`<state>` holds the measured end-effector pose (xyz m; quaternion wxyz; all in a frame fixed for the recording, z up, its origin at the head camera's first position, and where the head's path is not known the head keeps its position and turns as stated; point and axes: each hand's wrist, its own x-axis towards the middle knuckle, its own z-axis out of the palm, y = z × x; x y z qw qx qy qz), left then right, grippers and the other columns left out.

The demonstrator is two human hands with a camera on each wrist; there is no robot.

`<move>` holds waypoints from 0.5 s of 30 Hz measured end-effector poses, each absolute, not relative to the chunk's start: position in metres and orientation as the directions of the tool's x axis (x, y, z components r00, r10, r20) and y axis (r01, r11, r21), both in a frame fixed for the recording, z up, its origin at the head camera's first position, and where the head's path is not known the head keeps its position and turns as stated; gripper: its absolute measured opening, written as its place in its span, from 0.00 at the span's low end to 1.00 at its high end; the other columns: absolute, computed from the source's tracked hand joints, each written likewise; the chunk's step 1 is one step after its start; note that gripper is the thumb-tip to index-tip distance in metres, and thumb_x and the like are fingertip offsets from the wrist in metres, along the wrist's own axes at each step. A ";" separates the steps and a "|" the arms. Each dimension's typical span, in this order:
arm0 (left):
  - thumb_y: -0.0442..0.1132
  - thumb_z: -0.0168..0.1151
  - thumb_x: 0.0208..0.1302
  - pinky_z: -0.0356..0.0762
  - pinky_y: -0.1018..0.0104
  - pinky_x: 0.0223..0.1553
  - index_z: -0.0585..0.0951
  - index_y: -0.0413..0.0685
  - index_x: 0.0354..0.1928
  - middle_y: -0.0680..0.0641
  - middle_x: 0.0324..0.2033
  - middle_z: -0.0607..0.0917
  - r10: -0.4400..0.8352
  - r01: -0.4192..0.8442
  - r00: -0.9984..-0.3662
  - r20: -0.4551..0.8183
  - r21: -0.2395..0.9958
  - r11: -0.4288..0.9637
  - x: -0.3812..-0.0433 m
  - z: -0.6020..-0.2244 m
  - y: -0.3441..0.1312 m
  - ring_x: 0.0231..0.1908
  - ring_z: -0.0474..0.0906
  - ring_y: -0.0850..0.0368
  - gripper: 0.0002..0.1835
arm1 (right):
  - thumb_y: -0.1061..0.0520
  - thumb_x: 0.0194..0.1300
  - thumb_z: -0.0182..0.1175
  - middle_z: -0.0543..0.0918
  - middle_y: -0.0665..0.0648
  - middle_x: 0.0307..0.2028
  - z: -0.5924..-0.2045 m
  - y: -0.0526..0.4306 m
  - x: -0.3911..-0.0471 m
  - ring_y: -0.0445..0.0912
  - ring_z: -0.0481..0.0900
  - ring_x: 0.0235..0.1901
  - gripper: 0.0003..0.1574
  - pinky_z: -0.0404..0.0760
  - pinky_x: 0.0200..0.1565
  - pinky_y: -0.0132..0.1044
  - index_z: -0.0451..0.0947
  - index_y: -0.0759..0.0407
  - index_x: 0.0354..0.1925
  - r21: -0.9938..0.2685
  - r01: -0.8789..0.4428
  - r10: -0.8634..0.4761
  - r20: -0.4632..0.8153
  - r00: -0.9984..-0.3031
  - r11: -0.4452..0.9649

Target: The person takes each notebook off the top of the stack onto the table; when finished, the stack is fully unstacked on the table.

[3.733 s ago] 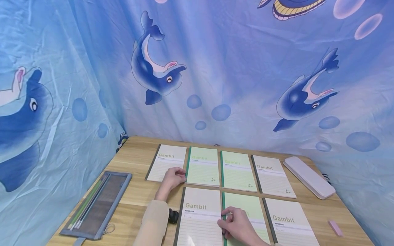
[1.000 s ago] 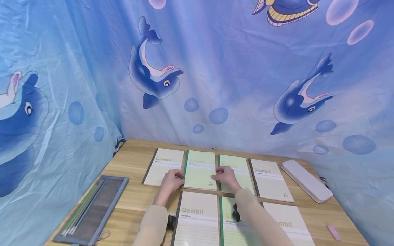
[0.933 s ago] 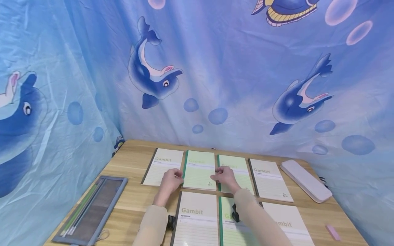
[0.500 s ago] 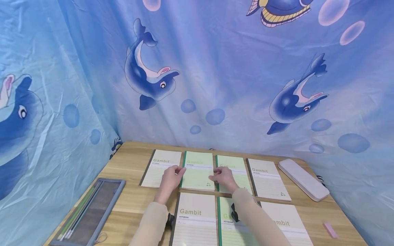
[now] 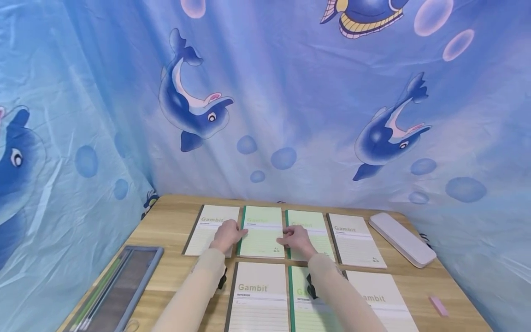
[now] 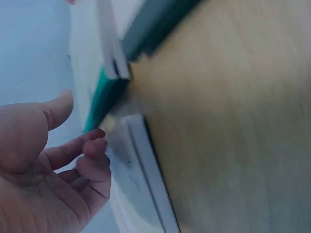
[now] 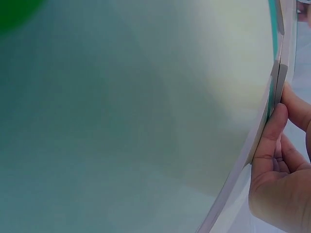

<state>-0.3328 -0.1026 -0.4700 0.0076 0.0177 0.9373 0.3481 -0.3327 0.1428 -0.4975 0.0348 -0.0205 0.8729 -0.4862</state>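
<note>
In the back row of the head view lie a white notebook (image 5: 213,230), a green notebook (image 5: 260,233) with a green spine, a second green notebook (image 5: 308,221) and another white notebook (image 5: 356,242). My left hand (image 5: 227,234) is over the gap between the first two. In the left wrist view its thumb (image 6: 60,109) stands apart from the loosely bent fingers, with nothing between them. My right hand (image 5: 297,240) pinches the right edge of the first green notebook; the right wrist view shows thumb (image 7: 295,104) and index finger (image 7: 273,128) at that edge.
In front lie a white notebook (image 5: 257,299), a green notebook (image 5: 309,313) partly under the right forearm, and another white notebook (image 5: 386,304). A mesh pencil pouch (image 5: 124,281) is at left; a pale case (image 5: 402,240) and a pink eraser (image 5: 439,306) are at right.
My right hand has gone from the front green notebook to the back green notebook's right edge. My left hand has shifted off that notebook's spine. The notebooks keep their places.
</note>
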 end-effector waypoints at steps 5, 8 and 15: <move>0.47 0.70 0.62 0.61 0.66 0.20 0.73 0.43 0.20 0.52 0.14 0.67 0.017 0.002 -1.000 -0.016 0.660 0.751 -0.340 -0.480 -0.105 0.17 0.61 0.58 0.21 | 0.59 0.59 0.72 0.76 0.53 0.28 -0.498 0.140 -0.333 0.44 0.82 0.28 0.32 0.83 0.42 0.40 0.76 0.73 0.58 -0.856 0.001 -0.080 -0.049 -0.996 0.517; 0.47 0.74 0.58 0.61 0.66 0.22 0.73 0.43 0.21 0.52 0.17 0.68 0.001 -0.017 -1.000 -0.028 0.661 0.750 -0.343 -0.484 -0.105 0.19 0.61 0.58 0.21 | 0.59 0.58 0.72 0.76 0.53 0.29 -0.497 0.140 -0.333 0.44 0.83 0.30 0.32 0.85 0.40 0.40 0.76 0.73 0.57 -0.865 0.010 -0.071 -0.053 -0.996 0.502; 0.46 0.75 0.56 0.60 0.66 0.19 0.70 0.47 0.15 0.53 0.13 0.67 -0.016 -0.040 -0.999 -0.043 0.662 0.748 -0.343 -0.486 -0.101 0.17 0.60 0.59 0.24 | 0.60 0.58 0.72 0.76 0.54 0.29 -0.497 0.140 -0.332 0.45 0.83 0.30 0.31 0.86 0.39 0.40 0.76 0.73 0.57 -0.877 0.021 -0.059 -0.056 -0.997 0.480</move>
